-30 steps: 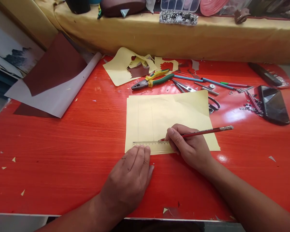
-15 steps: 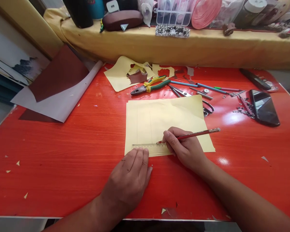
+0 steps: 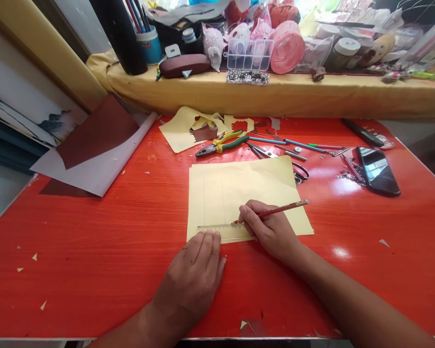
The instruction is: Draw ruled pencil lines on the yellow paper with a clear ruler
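Observation:
A pale yellow sheet (image 3: pixel 261 181) lies on the red table, with two thin vertical lines on its left part. Along its lower edge rests a clear ruler (image 3: pixel 221 229). My left hand (image 3: pixel 197 270) lies palm down, its fingertips together and pressing on the ruler's left part; the thumb shows at the right side. My right hand (image 3: pixel 270 227) pinches a dark red pencil (image 3: pixel 286 207), its tip at the ruler's upper edge, right of the second line. The ruler's right end is hidden under my right hand.
Behind the sheet lie pliers (image 3: pixel 223 144), partly covered scissors (image 3: pixel 300 171) and cut yellow scraps (image 3: pixel 177 130). A phone (image 3: pixel 379 171) lies at the right beside small metal bits. Brown and white sheets (image 3: pixel 94 140) are at the left. A cloth-covered ledge (image 3: pixel 188 94) runs along the back.
The camera view has tilted up, showing more of the ledge. My hands, the ruler and the pencil keep nearly the same places on the sheet.

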A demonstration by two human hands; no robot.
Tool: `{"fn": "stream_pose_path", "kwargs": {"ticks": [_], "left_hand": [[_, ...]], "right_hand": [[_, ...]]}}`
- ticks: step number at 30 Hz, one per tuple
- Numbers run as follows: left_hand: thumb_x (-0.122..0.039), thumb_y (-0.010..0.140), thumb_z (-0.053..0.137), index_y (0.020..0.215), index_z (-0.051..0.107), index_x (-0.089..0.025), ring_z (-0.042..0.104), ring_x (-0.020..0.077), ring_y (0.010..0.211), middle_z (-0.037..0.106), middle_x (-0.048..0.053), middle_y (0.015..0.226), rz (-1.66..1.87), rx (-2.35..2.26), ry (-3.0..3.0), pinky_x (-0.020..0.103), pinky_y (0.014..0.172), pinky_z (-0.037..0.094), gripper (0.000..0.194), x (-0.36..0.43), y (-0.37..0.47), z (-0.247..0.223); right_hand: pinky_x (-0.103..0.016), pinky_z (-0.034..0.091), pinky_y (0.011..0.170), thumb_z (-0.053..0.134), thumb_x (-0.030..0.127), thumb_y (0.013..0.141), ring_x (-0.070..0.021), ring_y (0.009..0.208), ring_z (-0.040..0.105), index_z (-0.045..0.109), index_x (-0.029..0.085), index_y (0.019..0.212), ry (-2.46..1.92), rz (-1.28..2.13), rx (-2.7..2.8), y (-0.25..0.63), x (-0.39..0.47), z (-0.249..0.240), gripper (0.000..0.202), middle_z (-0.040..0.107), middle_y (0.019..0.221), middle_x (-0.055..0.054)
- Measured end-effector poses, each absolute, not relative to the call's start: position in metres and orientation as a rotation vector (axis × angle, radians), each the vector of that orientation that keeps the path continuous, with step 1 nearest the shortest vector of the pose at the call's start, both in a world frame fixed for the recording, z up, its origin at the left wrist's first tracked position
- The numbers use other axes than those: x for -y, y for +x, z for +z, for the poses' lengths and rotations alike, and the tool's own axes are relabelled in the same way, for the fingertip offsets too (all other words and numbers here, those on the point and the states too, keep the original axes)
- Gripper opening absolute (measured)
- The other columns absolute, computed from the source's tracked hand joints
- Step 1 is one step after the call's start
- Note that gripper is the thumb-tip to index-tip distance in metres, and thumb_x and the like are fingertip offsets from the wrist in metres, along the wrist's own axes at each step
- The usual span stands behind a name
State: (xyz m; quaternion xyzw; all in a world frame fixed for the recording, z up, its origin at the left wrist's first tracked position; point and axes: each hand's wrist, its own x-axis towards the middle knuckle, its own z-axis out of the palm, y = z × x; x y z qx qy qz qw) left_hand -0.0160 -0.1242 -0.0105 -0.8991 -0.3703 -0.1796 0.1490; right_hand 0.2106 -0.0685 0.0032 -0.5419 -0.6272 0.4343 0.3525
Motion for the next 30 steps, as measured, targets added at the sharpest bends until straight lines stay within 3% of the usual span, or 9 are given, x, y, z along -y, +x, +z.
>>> {"fn": "stream_pose_path", "kwargs": {"ticks": [5, 14, 21, 30], "left_hand": [[-0.016, 0.108, 0.051, 0.13, 0.072, 0.0, 0.075, 0.0308, 0.114, 0.081, 0.017, 0.122, -0.518, 1.064, -2.567, 0.042, 0.104, 0.055, 0.034, 0.1237, -0.0158, -0.0099], [-0.018, 0.107, 0.055, 0.132, 0.071, 0.0, 0.074, 0.0308, 0.115, 0.08, 0.018, 0.122, -0.506, 1.045, -2.566, 0.042, 0.106, 0.055, 0.035, 0.1232, -0.0164, -0.0108], [-0.018, 0.108, 0.053, 0.132, 0.07, 0.001, 0.074, 0.0314, 0.114, 0.08, 0.018, 0.122, -0.53, 1.073, -2.577, 0.042, 0.105, 0.054, 0.035, 0.1231, -0.0159, -0.0103], [-0.019, 0.108, 0.055, 0.133, 0.07, 0.002, 0.074, 0.0324, 0.113, 0.079, 0.019, 0.121, -0.518, 1.077, -2.601, 0.043, 0.103, 0.055, 0.036, 0.1225, -0.0166, -0.0094]], "right_hand": [[-0.032, 0.048, 0.06, 0.05, 0.054, 0.111, -0.0163, 0.056, 0.045, 0.064, 0.022, 0.076, -1.402, 1.134, 1.617, 0.2103, 0.0677, 0.0033, 0.049, 0.046, 0.058, 0.003], [-0.03, 0.038, 0.053, 0.052, 0.056, 0.11, -0.0154, 0.053, 0.042, 0.064, 0.022, 0.079, -1.374, 1.186, 1.564, 0.2105, 0.069, 0.0039, 0.048, 0.047, 0.057, 0.004], [-0.034, 0.053, 0.066, 0.055, 0.06, 0.109, -0.0149, 0.053, 0.043, 0.063, 0.022, 0.077, -1.35, 1.226, 1.506, 0.2107, 0.069, 0.002, 0.05, 0.047, 0.057, 0.004], [-0.035, 0.054, 0.07, 0.055, 0.057, 0.11, -0.015, 0.054, 0.042, 0.061, 0.023, 0.076, -1.33, 1.232, 1.493, 0.21, 0.0693, 0.0023, 0.048, 0.046, 0.057, 0.005]]}}
